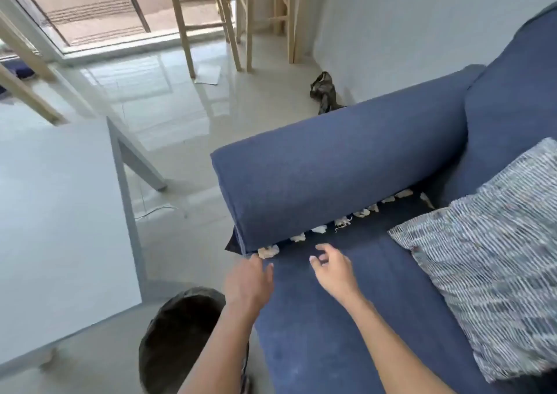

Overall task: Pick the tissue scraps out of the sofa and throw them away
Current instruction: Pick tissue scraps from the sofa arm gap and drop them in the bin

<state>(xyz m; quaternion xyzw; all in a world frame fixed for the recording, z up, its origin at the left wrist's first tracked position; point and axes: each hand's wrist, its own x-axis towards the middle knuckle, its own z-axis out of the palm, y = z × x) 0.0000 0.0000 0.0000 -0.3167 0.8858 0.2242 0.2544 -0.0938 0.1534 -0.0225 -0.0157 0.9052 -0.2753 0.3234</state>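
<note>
A blue sofa fills the right half of the view. Several white tissue scraps line the dark gap between the armrest and the seat cushion. The nearest scrap sticks out at the front end of the gap. My left hand is just below that scrap, fingers apart, fingertips at the armrest's lower corner. My right hand hovers over the seat a little short of the gap, fingers spread, holding nothing. A dark round bin with a bag liner stands on the floor under my left forearm.
A striped grey-and-white pillow lies on the seat to the right. A white table stands left of the sofa. Wooden stool legs stand at the back, and a dark crumpled bag lies on the glossy floor behind the armrest.
</note>
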